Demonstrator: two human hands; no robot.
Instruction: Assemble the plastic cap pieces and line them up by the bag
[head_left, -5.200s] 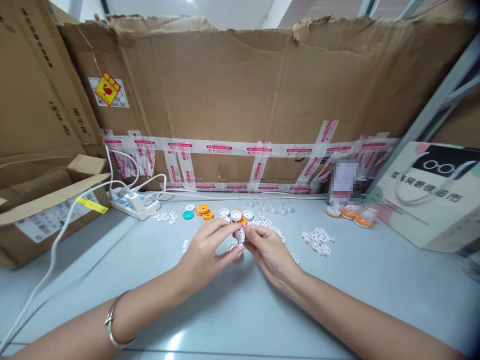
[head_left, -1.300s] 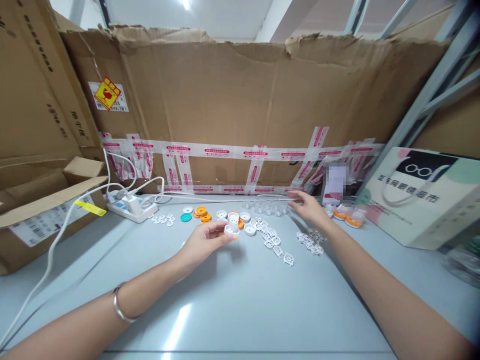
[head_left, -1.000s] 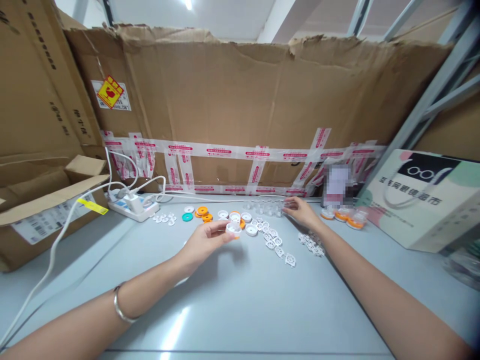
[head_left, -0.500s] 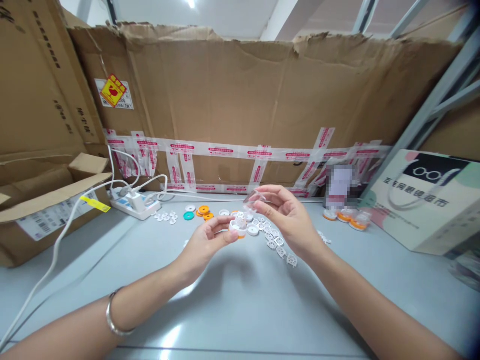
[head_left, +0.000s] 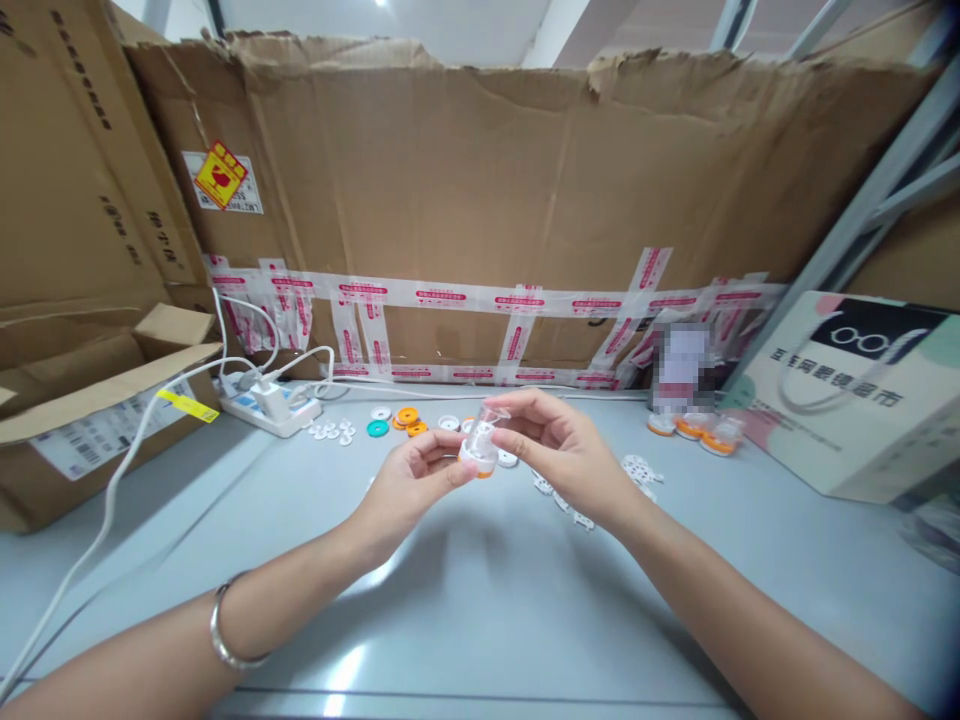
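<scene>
Between my hands is a small white and orange base (head_left: 478, 464) with white parts on top. My left hand (head_left: 420, 470) grips this base between thumb and fingers. A clear plastic cover (head_left: 487, 418) sits over the white parts, held from the right by the thumb and fingers of my right hand (head_left: 559, 440). Whether the cover touches the base all round, I cannot tell. White wheel-like pieces (head_left: 561, 500) lie on the table just beyond and below my right hand, partly hidden by it. Behind my left hand are orange discs (head_left: 407, 416) and a teal disc (head_left: 377, 428).
Small white pieces (head_left: 330, 431) lie near a power strip (head_left: 281, 415) with cables at the left. An open carton (head_left: 112, 400) stands far left. On the right are more white pieces (head_left: 641, 468), several orange-based items (head_left: 718, 436) and a paper bag (head_left: 840, 400). Large cardboard (head_left: 450, 200) stands behind.
My right hand has brought the clear cover down and left onto the white parts above the base. My left hand has stayed nearly in place. The view has shifted slightly.
</scene>
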